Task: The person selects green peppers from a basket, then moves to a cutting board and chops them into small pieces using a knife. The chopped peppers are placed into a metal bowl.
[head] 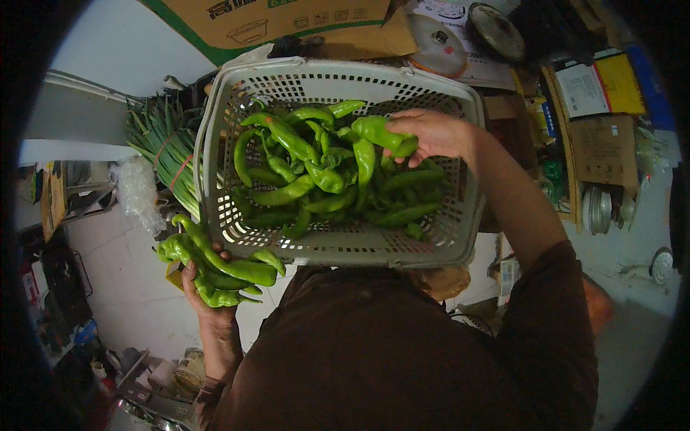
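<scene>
A pale perforated plastic basket (345, 253) stands before me, with many long green peppers (285, 191) heaped on its bottom. My right hand (431, 134) reaches over the basket's right side, its fingers closed around a green pepper (377, 132) just above the heap. Outside the basket's near left corner, my left hand (207, 291) cradles a bunch of green peppers (232, 269). Some stick out past the fingers on both sides. The palm and most of the left fingers are hidden beneath them.
Green onions (170, 156) tied with red bands lie left of the basket, beside a clear plastic bag (139, 194). Behind it are a large cardboard box (302, 27) and a glass pot lid (436, 46). Shelving with boxes (604, 148) stands to the right.
</scene>
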### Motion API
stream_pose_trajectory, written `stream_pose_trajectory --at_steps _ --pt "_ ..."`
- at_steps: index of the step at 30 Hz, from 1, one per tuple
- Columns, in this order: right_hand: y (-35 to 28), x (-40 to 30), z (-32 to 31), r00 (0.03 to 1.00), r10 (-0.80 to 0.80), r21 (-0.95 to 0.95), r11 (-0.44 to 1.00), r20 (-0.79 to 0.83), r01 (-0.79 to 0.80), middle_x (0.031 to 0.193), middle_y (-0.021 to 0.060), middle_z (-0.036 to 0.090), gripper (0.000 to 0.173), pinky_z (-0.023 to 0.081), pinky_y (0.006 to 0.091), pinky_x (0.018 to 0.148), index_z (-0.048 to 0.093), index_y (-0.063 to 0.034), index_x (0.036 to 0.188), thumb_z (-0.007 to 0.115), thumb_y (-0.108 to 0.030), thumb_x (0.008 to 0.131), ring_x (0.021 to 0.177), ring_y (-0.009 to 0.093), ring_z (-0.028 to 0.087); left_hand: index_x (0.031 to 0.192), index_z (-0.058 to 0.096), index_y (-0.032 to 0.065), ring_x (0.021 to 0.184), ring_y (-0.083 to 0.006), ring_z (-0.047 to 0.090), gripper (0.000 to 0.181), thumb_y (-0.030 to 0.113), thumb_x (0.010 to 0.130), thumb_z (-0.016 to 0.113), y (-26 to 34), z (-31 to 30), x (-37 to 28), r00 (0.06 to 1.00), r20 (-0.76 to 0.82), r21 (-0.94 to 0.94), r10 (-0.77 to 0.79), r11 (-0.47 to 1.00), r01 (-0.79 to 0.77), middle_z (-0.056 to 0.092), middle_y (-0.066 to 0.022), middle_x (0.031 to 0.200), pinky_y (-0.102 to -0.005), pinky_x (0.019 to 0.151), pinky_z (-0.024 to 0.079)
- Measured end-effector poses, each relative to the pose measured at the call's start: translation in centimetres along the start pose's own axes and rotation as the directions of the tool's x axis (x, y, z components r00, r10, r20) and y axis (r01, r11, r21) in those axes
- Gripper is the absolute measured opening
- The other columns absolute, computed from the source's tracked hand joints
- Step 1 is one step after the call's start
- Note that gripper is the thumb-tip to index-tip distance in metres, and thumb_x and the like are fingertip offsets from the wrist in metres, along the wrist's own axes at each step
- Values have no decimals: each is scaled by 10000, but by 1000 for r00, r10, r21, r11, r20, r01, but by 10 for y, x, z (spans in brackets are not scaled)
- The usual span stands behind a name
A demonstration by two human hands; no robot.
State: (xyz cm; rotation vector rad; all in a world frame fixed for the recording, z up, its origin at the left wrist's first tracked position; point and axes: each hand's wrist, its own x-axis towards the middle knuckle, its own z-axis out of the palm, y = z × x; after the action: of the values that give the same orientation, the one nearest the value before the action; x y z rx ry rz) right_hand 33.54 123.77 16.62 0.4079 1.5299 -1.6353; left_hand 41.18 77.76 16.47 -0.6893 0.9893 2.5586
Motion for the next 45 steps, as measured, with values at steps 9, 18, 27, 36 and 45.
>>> stream_pose_trajectory --at_steps 9,18,27,36,45 --pt "-29 -47 15 976 -211 -166 962 48 216 1111 56 627 443 500 273 735 451 -57 1394 487 -264 1005 885 152 622 1243 503 55 930 -249 589 486 350 867 589 -4 -6 2 1000 21 -9 15 1000 -15 590 -135 1049 -420 836 513" --pt "-34 -17 36 932 -326 92 945 156 315 1205 73 599 409 480 291 772 458 -47 1404 421 -227 1039 971 153 577 1235 521 64 928 -251 594 475 356 867 590 -3 -4 1 1000 -3 28 25 999 -25 610 -139 1047 -409 824 519" --pt "-36 30 56 866 -486 177 868 119 463 1208 7 593 394 482 358 828 506 -121 1385 445 -289 1034 1017 161 571 1249 514 54 937 -258 586 501 361 861 591 -5 -3 3 998 59 -3 23 1000 -23 600 -136 1055 -418 840 509" --pt "65 9 2 984 -174 -997 -76 33 20 1133 213 613 462 474 436 924 535 -42 1254 662 -245 858 1087 360 593 1270 497 48 951 -257 583 510 365 878 575 -4 -6 1 999 42 34 27 999 -28 595 -145 1073 -421 860 503" --pt "102 43 -27 980 -52 -977 -85 -190 -194 1071 172 655 411 519 479 834 600 -111 1219 629 -60 812 1020 372 630 1286 481 52 930 -264 592 527 376 882 575 -1 -11 5 997 77 30 -15 999 12 595 -152 1079 -426 848 503"
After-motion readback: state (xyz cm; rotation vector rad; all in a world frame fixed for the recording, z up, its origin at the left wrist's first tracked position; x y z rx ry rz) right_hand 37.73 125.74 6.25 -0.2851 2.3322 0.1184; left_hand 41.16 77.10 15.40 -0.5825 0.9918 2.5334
